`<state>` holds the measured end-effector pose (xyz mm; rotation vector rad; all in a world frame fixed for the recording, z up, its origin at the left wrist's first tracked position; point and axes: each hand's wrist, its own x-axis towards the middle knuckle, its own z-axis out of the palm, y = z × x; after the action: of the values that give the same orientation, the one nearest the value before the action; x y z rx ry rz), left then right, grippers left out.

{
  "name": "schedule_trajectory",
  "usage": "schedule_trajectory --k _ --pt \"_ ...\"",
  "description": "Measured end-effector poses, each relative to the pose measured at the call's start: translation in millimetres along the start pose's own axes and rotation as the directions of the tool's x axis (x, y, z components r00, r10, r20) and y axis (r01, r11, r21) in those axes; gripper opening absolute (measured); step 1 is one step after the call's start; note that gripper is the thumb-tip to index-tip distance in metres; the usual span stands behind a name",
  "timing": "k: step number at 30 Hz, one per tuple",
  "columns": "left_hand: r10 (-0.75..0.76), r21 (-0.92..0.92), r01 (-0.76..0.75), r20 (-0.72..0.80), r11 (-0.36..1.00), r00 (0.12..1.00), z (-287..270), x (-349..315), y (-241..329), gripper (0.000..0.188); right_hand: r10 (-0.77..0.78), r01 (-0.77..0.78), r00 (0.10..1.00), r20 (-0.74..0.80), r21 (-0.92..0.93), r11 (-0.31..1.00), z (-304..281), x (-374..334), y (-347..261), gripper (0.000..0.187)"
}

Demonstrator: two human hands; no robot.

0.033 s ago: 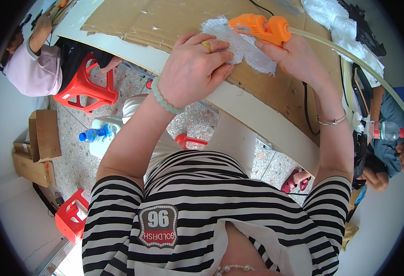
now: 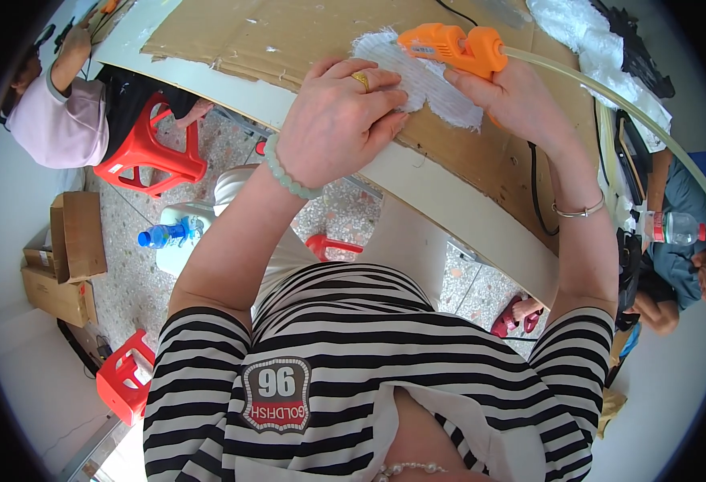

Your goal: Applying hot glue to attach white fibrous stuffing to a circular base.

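- Held orange glue gun (image 2: pixel 452 46) over far edge of white cloth (image 2: pixel 456 103) lying on cardboard (image 2: pixel 232 36).
- Closed right hand (image 2: pixel 526 104) round gun.
- Rested left hand (image 2: pixel 338 120), half-curled, on cloth; couldn't tell if pinching.
- Spotted clear bottle (image 2: pixel 681 228) off right.

Before you is the worktable (image 2: pixel 449 189), with a cardboard sheet (image 2: pixel 232 36) lying on it. The cloth piece (image 2: pixel 449 96) lies on the cardboard, your left hand (image 2: pixel 341 116) at its left end. Over its far edge is the hot glue gun (image 2: pixel 453 48), in your right hand (image 2: pixel 522 100); the glue stick (image 2: pixel 610 92) runs rightward from its back end. Plastic wrap (image 2: pixel 566 32) is beyond your right hand. To your left, a co-worker (image 2: pixel 64 120) sits on a stool (image 2: pixel 152 153); nearer you is a jug (image 2: pixel 175 259), with cartons (image 2: pixel 80 237) farther left.
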<state>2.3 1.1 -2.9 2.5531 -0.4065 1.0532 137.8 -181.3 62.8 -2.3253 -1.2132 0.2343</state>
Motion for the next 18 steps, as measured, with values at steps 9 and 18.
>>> schedule_trajectory --k 9,18 --pt "-0.007 0.004 0.007 0.000 1.000 1.000 1.1 -0.2 -0.6 0.014 0.076 -0.078 0.991 0.106 0.017 0.997 -1.9 2.5 -12.6 0.040" --pt "-0.010 0.008 0.010 -0.020 1.000 1.000 -0.1 1.6 0.3 0.014 -0.012 0.005 0.998 0.068 0.089 0.996 1.2 2.2 -9.1 0.038"
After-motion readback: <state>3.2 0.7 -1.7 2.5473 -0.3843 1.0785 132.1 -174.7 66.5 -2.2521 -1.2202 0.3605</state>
